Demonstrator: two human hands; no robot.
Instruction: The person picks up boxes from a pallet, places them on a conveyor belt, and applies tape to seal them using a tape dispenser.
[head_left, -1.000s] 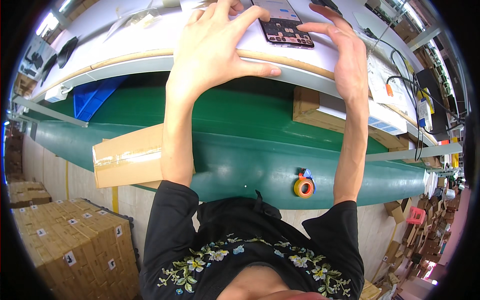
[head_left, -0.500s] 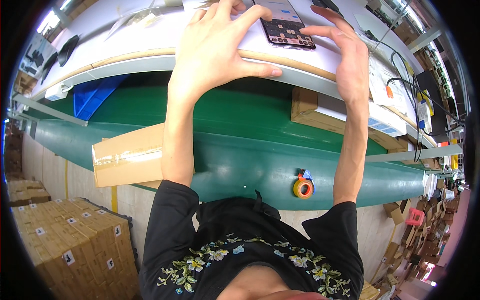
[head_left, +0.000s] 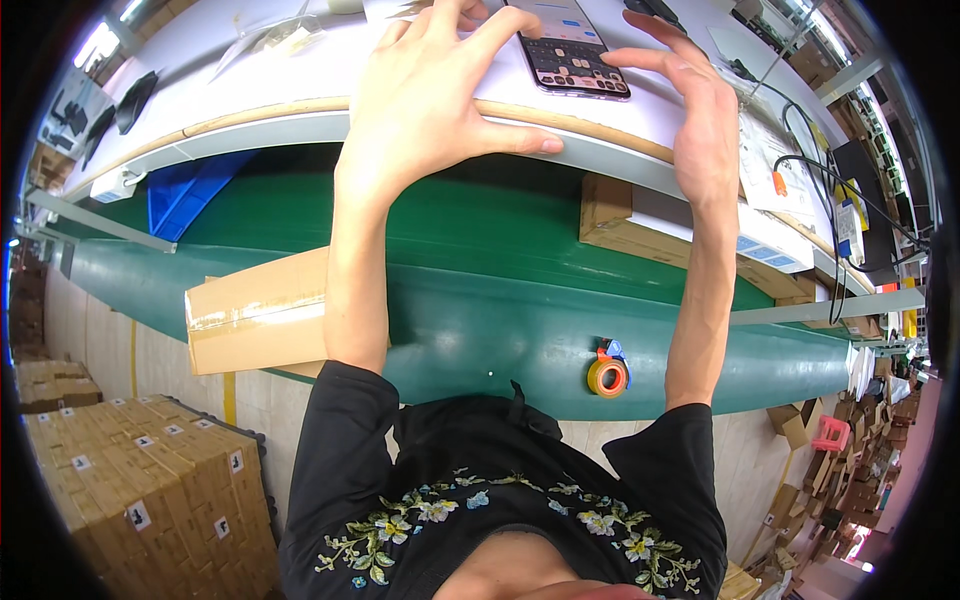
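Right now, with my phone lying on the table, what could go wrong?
The phone lies near the front edge of the white table, with fingers of the left hand and right hand at it, so a stray nudge could perhaps slide it off. Below, the tape roll lies on the green surface and might get bumped if you shift.

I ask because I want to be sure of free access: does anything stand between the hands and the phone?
Nothing visible does. The left hand and right hand each extend a finger to the phone; exact contact is unclear.
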